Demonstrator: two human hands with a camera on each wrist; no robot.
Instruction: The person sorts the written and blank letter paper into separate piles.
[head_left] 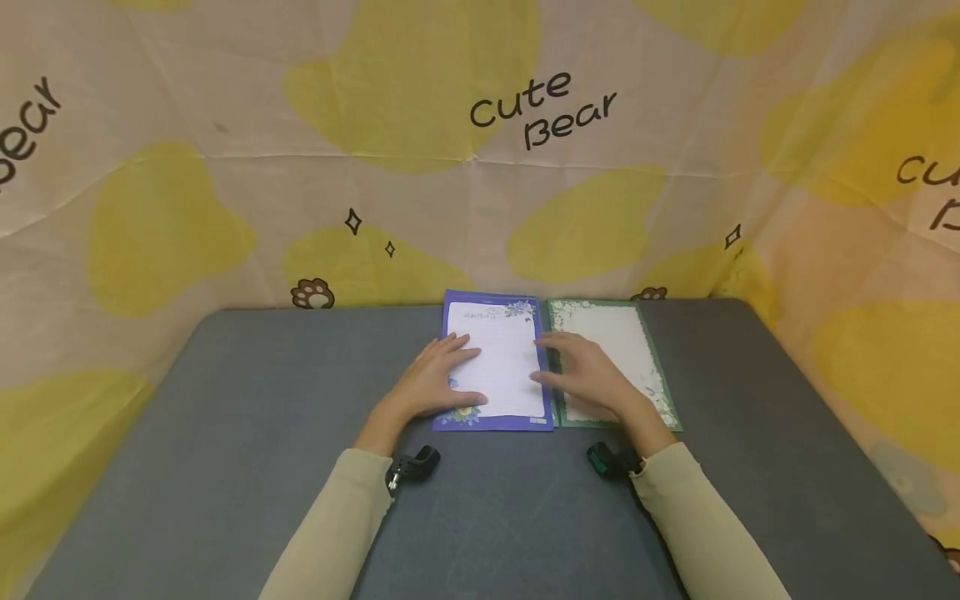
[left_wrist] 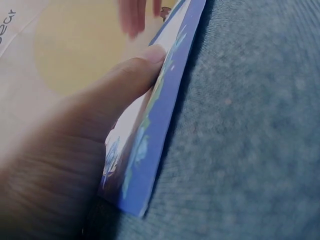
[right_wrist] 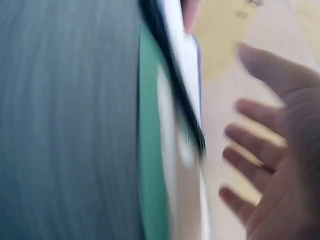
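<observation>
Sheets of paper with a purple border (head_left: 504, 358) and blue flowers lie on the table, slightly fanned at the top edge. My left hand (head_left: 433, 377) rests on their left side, fingers spread, the thumb lying on the lower left part in the left wrist view. Beside them on the right lies green-bordered paper (head_left: 611, 346) with a white floral frame, its left edge partly under the purple sheets. My right hand (head_left: 588, 371) hovers over the seam between the two, fingers extended and apart, holding nothing. In the right wrist view the right hand (right_wrist: 270, 150) is blurred, its fingers parted.
A dark grey table (head_left: 300, 433) lies under the papers. Behind it hangs a cloth (head_left: 420, 108) with yellow patches and printed lettering, reaching the table's back edge. Black bands (head_left: 412, 467) sit on both wrists.
</observation>
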